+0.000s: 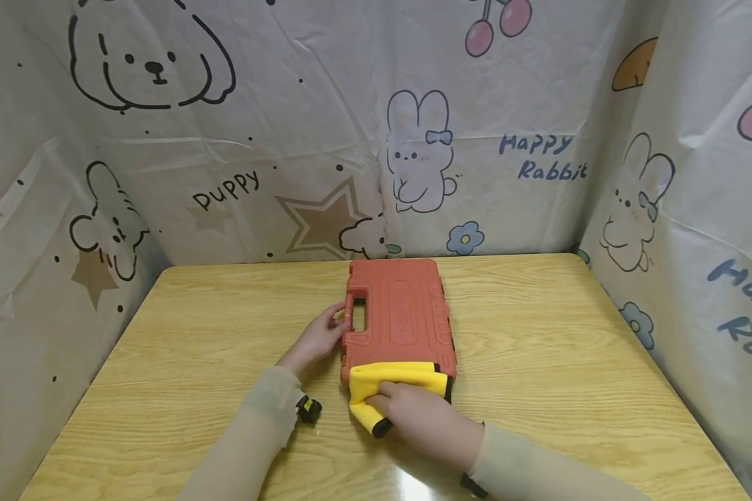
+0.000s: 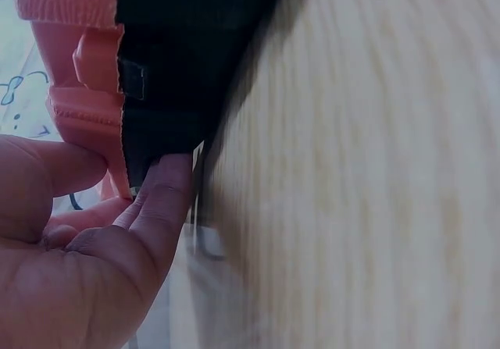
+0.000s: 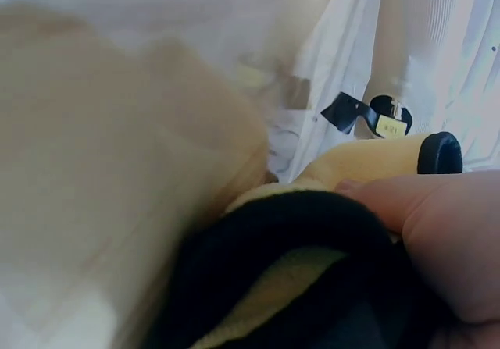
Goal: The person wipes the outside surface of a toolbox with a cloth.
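A red plastic carrying case (image 1: 404,313) with a dark lower half lies flat on the wooden table. At its left side, my left hand (image 1: 319,339) grips the handle. In the left wrist view, the thumb (image 2: 74,165) is on the red upper shell and fingers (image 2: 164,197) reach against the dark lower half. My right hand (image 1: 426,421) holds a folded yellow cloth (image 1: 395,374) with black edging over the case's near end. Black trim and yellow folds of the cloth fill the lower part of the right wrist view; some fingers are hidden there.
The yellow wooden table (image 1: 225,334) extends to both sides of the case. Behind and beside it hang pale printed sheets (image 1: 326,125) with cartoon animals. A small black device (image 1: 310,409) is strapped at the left wrist.
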The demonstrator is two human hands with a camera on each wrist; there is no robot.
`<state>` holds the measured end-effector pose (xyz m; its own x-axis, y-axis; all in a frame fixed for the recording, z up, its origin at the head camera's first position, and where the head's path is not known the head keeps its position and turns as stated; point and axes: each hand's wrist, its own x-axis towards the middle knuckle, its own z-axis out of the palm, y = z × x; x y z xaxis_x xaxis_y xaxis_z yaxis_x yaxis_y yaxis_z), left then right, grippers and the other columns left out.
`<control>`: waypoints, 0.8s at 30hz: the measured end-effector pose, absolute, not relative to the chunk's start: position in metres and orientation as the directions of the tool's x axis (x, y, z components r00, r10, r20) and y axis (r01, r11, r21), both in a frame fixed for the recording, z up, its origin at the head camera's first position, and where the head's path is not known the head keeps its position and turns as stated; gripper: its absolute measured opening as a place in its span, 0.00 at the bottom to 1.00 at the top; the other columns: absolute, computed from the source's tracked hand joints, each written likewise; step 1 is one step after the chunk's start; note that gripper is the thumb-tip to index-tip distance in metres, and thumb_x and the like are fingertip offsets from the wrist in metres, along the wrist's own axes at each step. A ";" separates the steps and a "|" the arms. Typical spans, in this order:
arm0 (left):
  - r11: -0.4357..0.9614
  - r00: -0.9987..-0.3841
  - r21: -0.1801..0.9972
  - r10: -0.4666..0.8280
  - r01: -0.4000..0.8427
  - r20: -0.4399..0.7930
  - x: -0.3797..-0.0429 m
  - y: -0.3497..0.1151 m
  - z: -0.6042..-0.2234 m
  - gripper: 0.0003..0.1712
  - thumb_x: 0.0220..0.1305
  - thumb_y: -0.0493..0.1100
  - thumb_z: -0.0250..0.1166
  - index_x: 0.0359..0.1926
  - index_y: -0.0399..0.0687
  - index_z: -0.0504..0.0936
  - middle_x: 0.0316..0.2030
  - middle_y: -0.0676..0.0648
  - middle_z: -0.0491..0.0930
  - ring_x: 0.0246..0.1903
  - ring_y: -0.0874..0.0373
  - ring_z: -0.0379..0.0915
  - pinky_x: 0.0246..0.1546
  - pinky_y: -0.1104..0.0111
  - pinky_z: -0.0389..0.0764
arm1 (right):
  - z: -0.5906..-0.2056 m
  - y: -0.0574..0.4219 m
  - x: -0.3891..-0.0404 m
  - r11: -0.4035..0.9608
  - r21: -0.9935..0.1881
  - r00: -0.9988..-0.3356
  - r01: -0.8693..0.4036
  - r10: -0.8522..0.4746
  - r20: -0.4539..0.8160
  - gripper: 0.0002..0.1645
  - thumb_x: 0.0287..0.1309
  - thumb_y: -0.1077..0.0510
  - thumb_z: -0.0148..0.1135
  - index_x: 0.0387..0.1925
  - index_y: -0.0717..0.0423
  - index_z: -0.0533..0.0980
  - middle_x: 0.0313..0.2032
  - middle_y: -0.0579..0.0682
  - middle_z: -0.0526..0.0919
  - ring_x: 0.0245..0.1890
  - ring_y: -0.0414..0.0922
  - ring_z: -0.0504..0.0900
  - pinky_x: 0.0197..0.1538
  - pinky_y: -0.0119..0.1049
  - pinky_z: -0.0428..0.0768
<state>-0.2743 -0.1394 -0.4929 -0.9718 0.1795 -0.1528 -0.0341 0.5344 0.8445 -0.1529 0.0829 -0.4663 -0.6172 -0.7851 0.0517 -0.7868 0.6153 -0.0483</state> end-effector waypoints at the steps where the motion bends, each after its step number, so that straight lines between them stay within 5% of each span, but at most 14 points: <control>1: 0.532 -0.972 0.846 0.180 -0.036 -0.154 -0.274 -0.139 -0.493 0.31 0.80 0.37 0.52 0.78 0.36 0.58 0.53 0.32 0.83 0.55 0.41 0.80 0.60 0.52 0.78 | -0.465 0.085 -0.152 0.619 -0.058 -0.621 -0.784 -0.782 0.051 0.23 0.59 0.64 0.70 0.57 0.50 0.82 0.44 0.43 0.82 0.41 0.33 0.80 0.45 0.25 0.82; 8: 0.514 -0.971 0.857 0.183 -0.041 -0.156 -0.273 -0.139 -0.492 0.31 0.80 0.36 0.52 0.79 0.36 0.58 0.54 0.31 0.82 0.55 0.41 0.80 0.56 0.56 0.80 | -0.467 0.104 -0.152 0.641 -0.144 -0.651 -0.754 -0.758 0.038 0.19 0.67 0.61 0.65 0.58 0.50 0.82 0.45 0.43 0.82 0.41 0.32 0.79 0.46 0.26 0.82; 13: 0.504 -0.970 0.862 0.183 -0.046 -0.159 -0.273 -0.138 -0.490 0.31 0.80 0.36 0.52 0.79 0.36 0.57 0.54 0.31 0.82 0.57 0.40 0.79 0.62 0.51 0.77 | -0.470 0.117 -0.152 0.649 -0.154 -0.662 -0.745 -0.748 0.050 0.20 0.66 0.59 0.67 0.58 0.50 0.82 0.45 0.43 0.82 0.41 0.33 0.79 0.47 0.27 0.83; 24: 0.489 -0.966 0.870 0.189 -0.062 -0.175 -0.275 -0.139 -0.492 0.31 0.80 0.36 0.51 0.79 0.37 0.57 0.54 0.31 0.81 0.56 0.41 0.79 0.57 0.56 0.79 | -0.471 0.146 -0.150 0.659 -0.174 -0.679 -0.732 -0.728 0.097 0.20 0.66 0.65 0.65 0.57 0.49 0.83 0.44 0.42 0.82 0.42 0.33 0.80 0.46 0.28 0.84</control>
